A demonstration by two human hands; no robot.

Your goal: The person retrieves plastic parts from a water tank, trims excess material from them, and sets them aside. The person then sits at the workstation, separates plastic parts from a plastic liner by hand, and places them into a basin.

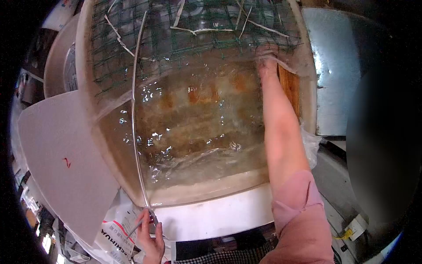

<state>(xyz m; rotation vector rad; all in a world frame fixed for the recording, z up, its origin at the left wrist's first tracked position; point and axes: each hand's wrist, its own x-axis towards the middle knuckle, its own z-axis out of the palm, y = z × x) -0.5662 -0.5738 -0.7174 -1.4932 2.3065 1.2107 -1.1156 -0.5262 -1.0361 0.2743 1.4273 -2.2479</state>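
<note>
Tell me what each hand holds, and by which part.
Left hand: apparently the rod, by its near end. Right hand: in the water, cannot tell.

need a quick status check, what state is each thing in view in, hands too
tub: filled with water
water: murky, rippled
net: spread across the far end
strip: lengthwise over the tub's left part, near end past the rim
left hand: at the strip's near end, fingers bent
right hand: in the water, grip unclear
white board: marked in red
sleeve: bunched near the elbow
</note>
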